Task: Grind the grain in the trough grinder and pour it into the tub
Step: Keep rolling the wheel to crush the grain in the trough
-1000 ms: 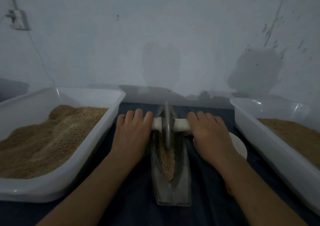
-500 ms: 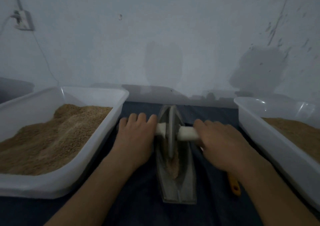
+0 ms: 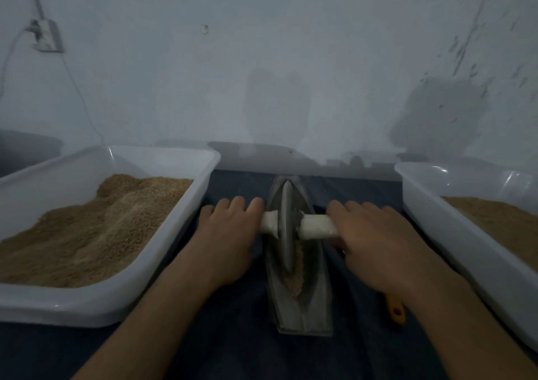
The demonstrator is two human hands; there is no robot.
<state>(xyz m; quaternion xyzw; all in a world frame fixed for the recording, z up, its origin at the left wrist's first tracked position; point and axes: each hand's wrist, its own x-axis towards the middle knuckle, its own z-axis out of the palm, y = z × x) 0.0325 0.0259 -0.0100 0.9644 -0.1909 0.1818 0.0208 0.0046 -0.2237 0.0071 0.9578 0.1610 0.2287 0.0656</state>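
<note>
The trough grinder [image 3: 300,275] lies in the middle of the dark-covered table [image 3: 233,350], its long axis running from the near edge straight toward the far edge by the wall. The grinding wheel [image 3: 286,228] stands upright in the trough, edge-on along that same axis and toward its far half. The white handle [image 3: 316,228] passes through the wheel crosswise, parallel to the near edge of the table.

The left hand [image 3: 225,240] sits on the left end of the handle, palm down, with its fingers [image 3: 237,205] laid over the handle; how far they wrap underneath is hidden. The right hand [image 3: 375,245] covers the right end, its fingers [image 3: 358,208] curled over and around the handle. Both hands are about equally close to the wheel, one on each side.

The grain [image 3: 294,280] lies in the groove of the trough, mostly on the near side of the wheel, between the wheel and the person. So the next stroke probably has to roll the wheel back along the trough's long axis toward the near edge, both hands pulling evenly so that it stays upright.

A white tub [image 3: 163,228] of grain stands beside the left hand at the left edge of the table, and another tub [image 3: 436,222] stands at the right edge. An orange handle [image 3: 396,309] shows from under the right wrist.
</note>
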